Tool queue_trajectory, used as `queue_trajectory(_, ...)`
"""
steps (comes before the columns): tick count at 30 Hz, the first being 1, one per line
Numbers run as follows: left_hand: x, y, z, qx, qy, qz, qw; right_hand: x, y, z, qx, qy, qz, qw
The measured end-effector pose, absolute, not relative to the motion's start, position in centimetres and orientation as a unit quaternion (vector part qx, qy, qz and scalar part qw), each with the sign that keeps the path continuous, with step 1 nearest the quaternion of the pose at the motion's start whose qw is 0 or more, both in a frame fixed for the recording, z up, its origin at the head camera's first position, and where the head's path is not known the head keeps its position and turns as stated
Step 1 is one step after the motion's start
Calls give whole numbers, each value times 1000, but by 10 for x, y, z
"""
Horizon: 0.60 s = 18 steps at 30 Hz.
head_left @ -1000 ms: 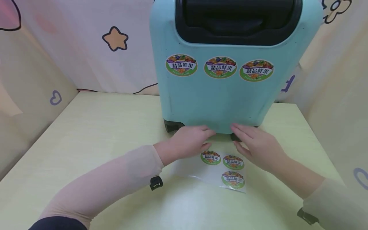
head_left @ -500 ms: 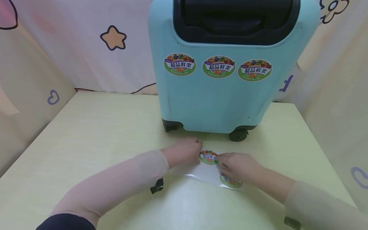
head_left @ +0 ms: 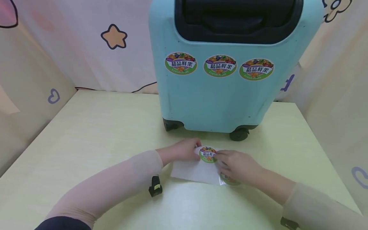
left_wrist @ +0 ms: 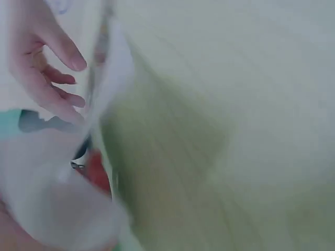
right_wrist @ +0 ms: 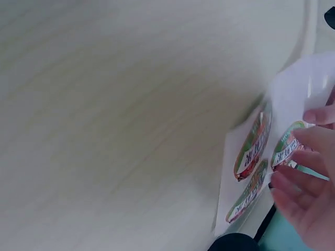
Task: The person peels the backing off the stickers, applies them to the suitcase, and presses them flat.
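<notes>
A white sheet of stickers (head_left: 187, 171) is raised and bent along its far side. My left hand (head_left: 185, 149) grips its far left part. An oval fruit sticker (head_left: 207, 154) with a green rim faces up between the hands. My right hand (head_left: 238, 164) pinches at that sticker's right edge, its fingers covering another sticker below. Nearer the front, one more oval sticker (head_left: 230, 180) is partly hidden by the right hand. In the right wrist view, the right hand (right_wrist: 309, 188) is beside the tilted sheet (right_wrist: 298, 89). The left wrist view is blurred.
A light blue suitcase (head_left: 210, 102) with a black handle recess (head_left: 238, 19) stands upright behind the hands on the pale table (head_left: 115, 127). Three matching oval stickers (head_left: 220, 66) are in a row on its front. Patterned cloth (head_left: 72, 41) hangs around the table.
Both hands have come down from the suitcase's lower edge to the sticker sheet. The left hand has lifted the sheet's far side, and the right hand has moved onto the stickers.
</notes>
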State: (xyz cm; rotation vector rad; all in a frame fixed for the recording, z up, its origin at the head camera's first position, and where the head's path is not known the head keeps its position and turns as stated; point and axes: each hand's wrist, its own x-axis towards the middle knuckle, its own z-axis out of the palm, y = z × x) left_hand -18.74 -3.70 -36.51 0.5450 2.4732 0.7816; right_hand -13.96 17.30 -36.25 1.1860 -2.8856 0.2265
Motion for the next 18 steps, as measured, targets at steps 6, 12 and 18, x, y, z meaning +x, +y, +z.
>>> queue_trajectory(6,-181,-43,-364,140,809,477,314,-134,164,-357,352,-921,152,63)
queue_trajectory(12,-170,-39,-363,93,720,591,351,-133,158,-361,343,-904,228,113)
queue_trajectory(18,-164,-39,-363,80,705,612,349,-133,159,-361,330,-891,280,136)
